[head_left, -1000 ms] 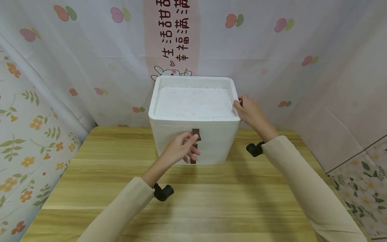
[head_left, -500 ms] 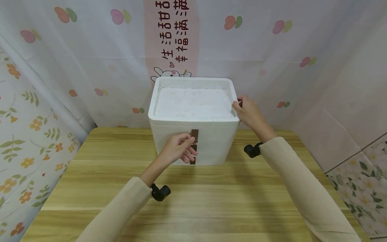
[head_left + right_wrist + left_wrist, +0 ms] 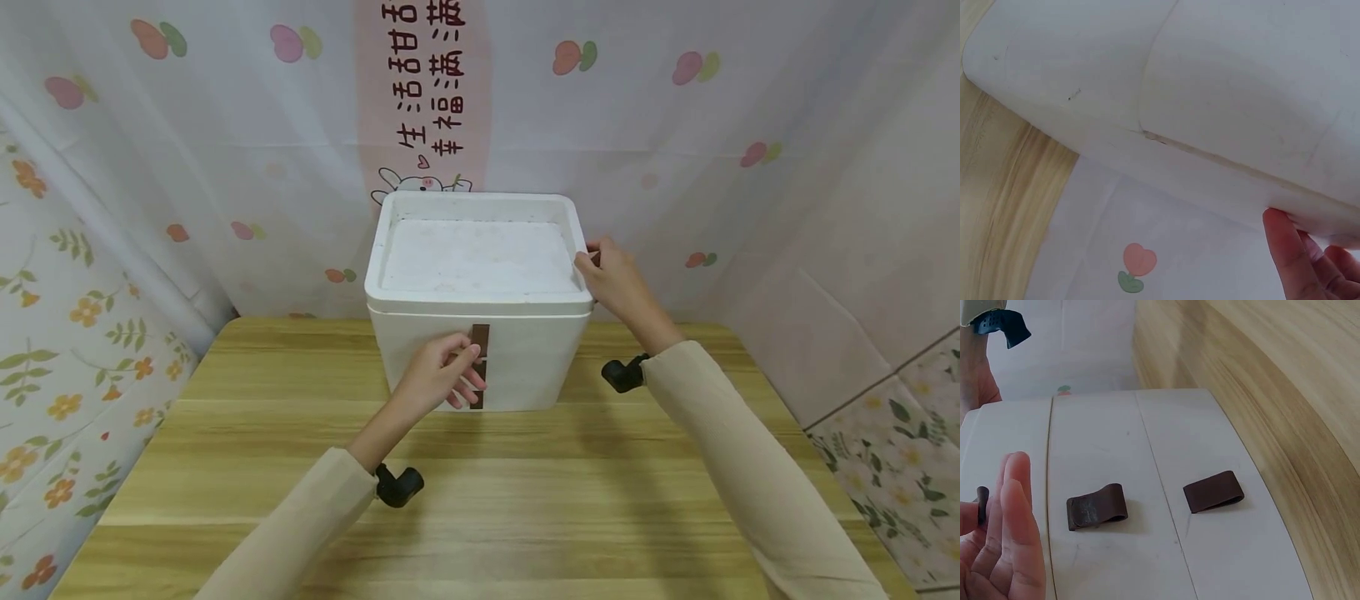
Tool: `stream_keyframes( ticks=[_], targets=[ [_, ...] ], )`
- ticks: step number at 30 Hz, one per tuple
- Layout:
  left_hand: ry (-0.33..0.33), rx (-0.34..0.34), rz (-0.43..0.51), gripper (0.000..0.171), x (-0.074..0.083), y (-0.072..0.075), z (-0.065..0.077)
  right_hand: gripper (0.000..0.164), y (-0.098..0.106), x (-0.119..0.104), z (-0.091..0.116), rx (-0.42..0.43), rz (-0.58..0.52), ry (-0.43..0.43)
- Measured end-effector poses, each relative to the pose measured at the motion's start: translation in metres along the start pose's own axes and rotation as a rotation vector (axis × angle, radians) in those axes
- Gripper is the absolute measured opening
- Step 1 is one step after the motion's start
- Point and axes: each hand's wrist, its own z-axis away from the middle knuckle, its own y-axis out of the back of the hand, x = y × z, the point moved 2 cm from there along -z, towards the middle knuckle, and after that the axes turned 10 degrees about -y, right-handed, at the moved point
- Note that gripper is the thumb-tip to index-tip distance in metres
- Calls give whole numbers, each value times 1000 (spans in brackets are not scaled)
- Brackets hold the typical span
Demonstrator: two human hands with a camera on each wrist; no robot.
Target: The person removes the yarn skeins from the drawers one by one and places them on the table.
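A white box with stacked drawers (image 3: 525, 358) stands at the back of the wooden table. Brown pull tabs run down its front. My left hand (image 3: 442, 375) is at the front, close to the top tab; in the left wrist view, its thumb (image 3: 967, 517) and fingers pinch a dark tab edge (image 3: 982, 504). A middle tab (image 3: 1097, 506) and a lower tab (image 3: 1214, 491) hang free beside it. My right hand (image 3: 618, 279) holds the box's upper right rim, thumb on top; the right wrist view shows a fingertip (image 3: 1279, 222) against the wall, other fingers partly hidden.
The box top has a raised rim (image 3: 480, 297) around a shallow recess. A patterned curtain (image 3: 300, 167) hangs close behind the box, with more fabric at both sides. The wooden table (image 3: 510, 500) extends forward. Black wrist cameras (image 3: 399, 485) sit on both sleeves.
My left hand has shifted slightly left and down along the box front. The seam under the rim shows more plainly now. My right hand keeps its place on the rim.
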Motion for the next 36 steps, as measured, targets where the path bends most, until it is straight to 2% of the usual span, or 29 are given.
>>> stream_keyframes(
  ticks=[5, 19, 30, 36],
  targets=[
    [3, 19, -9, 29, -2, -1, 3, 52, -1, 1, 1, 2, -2, 3],
    [-56, 45, 11, 26, 1, -8, 21, 51, 0, 1, -1, 13, -12, 7],
    [-48, 46, 27, 27, 0, -14, 34, 51, -1, 2, -1, 30, 7, -8],
    [-57, 79, 12, 24, 0, -14, 39, 50, -2, 0, -2, 30, 1, -7]
  ],
)
